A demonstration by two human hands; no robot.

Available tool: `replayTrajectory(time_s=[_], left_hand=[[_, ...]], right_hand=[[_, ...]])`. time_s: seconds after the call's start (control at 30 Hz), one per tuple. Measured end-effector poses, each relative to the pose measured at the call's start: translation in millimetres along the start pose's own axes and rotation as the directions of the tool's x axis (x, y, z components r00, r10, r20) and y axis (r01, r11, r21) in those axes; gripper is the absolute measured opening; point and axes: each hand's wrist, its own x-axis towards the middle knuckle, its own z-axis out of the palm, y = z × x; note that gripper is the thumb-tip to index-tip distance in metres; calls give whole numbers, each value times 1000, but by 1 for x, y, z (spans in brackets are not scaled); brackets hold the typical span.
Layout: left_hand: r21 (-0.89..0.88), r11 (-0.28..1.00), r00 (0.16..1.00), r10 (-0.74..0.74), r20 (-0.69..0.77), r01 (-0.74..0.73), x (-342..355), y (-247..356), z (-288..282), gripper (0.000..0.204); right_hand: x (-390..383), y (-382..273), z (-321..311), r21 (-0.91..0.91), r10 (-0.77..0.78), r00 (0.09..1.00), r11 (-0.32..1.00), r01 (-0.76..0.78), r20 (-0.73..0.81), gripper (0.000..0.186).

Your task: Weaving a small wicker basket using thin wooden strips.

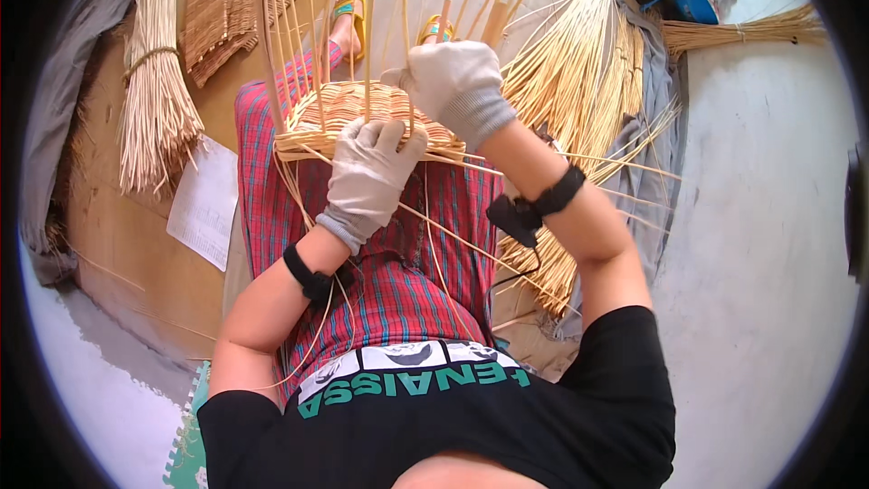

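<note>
A half-woven wicker basket [344,109] lies on my lap, with several upright stakes rising from its rim. My left hand [369,172], in a light glove, presses flat against the basket's near rim and grips it. My right hand [457,80], also gloved, is closed around thin wicker strands and stakes at the basket's right edge. Loose strands trail down over my red plaid trousers [398,263]. Both wrists wear black bands.
A tied bundle of pale reeds [156,81] lies at the left, woven mats [231,9] beyond it, and a white paper sheet [204,204] beside my leg. A large heap of reeds [570,81] spreads at the right on grey cloth. Another reed bundle [742,32] lies far right.
</note>
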Motion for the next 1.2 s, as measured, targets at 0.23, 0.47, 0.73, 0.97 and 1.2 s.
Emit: replayTrajectory(time_s=[0.23,0.47,0.73,0.97,1.2], left_hand=[[-138,984,993,-106,45,111,5,-1,1,28],[-28,994,995,-103,2,103,-5,5,17,85],[194,971,961,-178,214,137,9,9,1,72],[236,937,847,-336,412,257,29,3,-1,31],[328,937,991,-135,10,124,27,26,-28,45]], right_hand=[[-129,-40,-13,868,193,866,106,-486,461,17],[-45,54,7,961,392,885,215,176,-250,67],[-5,31,1,616,364,764,786,56,-533,99],[-92,7,19,514,119,992,848,-128,51,112],[-123,24,54,370,16,981,927,58,-193,40]])
